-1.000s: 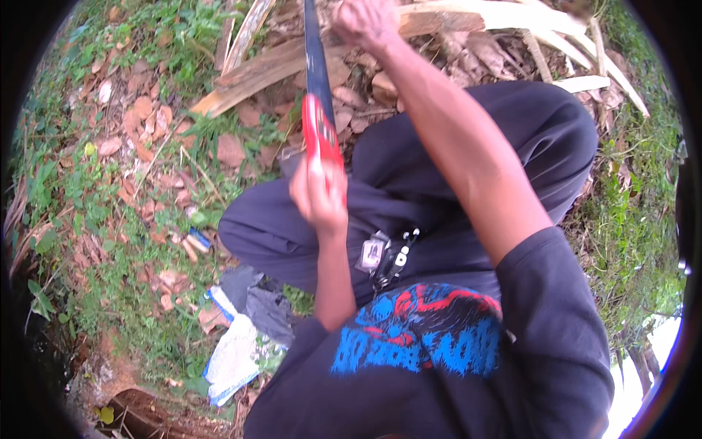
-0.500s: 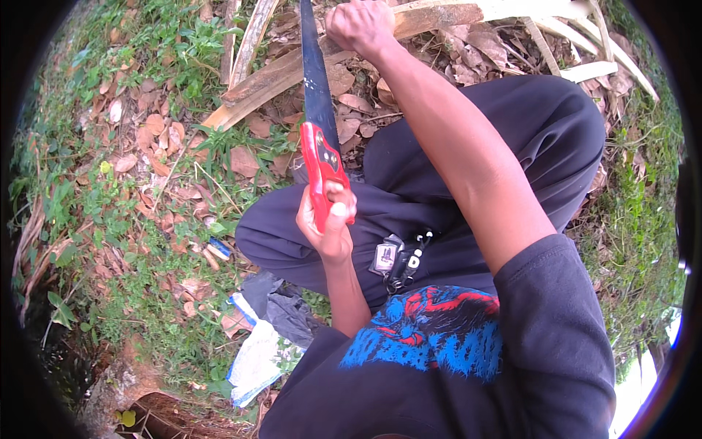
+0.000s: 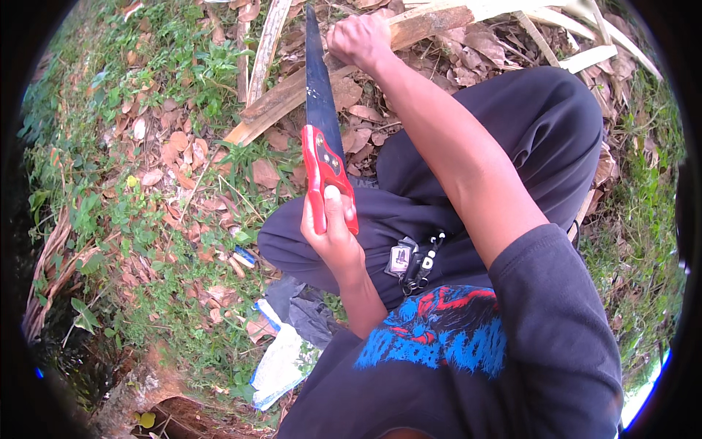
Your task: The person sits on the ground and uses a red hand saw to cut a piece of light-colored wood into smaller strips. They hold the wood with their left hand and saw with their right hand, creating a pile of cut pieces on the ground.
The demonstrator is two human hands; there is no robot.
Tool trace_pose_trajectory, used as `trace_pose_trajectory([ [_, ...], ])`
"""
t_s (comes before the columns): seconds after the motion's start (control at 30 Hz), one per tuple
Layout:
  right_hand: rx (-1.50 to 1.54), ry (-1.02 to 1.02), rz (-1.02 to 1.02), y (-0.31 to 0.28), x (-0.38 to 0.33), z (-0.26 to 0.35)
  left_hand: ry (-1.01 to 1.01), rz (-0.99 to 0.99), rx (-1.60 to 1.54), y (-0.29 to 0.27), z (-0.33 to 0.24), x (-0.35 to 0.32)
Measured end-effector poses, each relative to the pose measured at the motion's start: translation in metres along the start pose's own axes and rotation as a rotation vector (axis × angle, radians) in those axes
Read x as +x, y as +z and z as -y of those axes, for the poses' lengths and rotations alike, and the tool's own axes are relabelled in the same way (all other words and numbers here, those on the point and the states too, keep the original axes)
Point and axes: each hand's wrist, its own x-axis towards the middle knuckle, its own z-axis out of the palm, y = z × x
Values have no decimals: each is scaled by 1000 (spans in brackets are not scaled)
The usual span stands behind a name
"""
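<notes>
Leafy ground (image 3: 150, 179) fills the left side of my feed, dry brown leaves (image 3: 264, 173) scattered among low green plants (image 3: 212, 69). From my remote seat I look down on folded legs in dark trousers (image 3: 541, 110) and a black shirt (image 3: 556, 344) with a blue and red print. The left grip (image 3: 330, 219) is wrapped round the red handle (image 3: 312, 161) of a saw (image 3: 324, 110), its thumb uppermost. The dark blade points up and away from the body and crosses a wooden plank (image 3: 281, 95); I cannot tell whether the teeth bite into it. Just right of the blade, the right grip (image 3: 362, 42) is closed over that same plank, which slants from lower left to upper right ahead of the knees. I also see a loose slat (image 3: 268, 51) left of the blade's tip and, toward the top right, pale split strips (image 3: 589, 58). Near the left knee lies a small blue object (image 3: 246, 255); below it, a grey plastic sheet (image 3: 303, 318) and a white bag (image 3: 278, 366) with blue edges. Dark charms (image 3: 417, 271) rest on the lap.
</notes>
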Motion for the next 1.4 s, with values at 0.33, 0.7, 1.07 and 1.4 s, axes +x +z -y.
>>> trace_pose_trajectory([
  [0.33, 54, -47, -164, 24, 6, -9, -13, 137, 253, -25, 7, -8],
  [0.7, -13, -55, -52, 26, 9, -7, -44, 104, -41, -26, 43, -18],
  [1.07, -11, -29, -35, 21, 7, -7, 17, 117, -148, -33, 42, -5],
  [1.4, -20, -52, -48, 17, 5, -6, -44, -105, -163, -9, 9, -5],
])
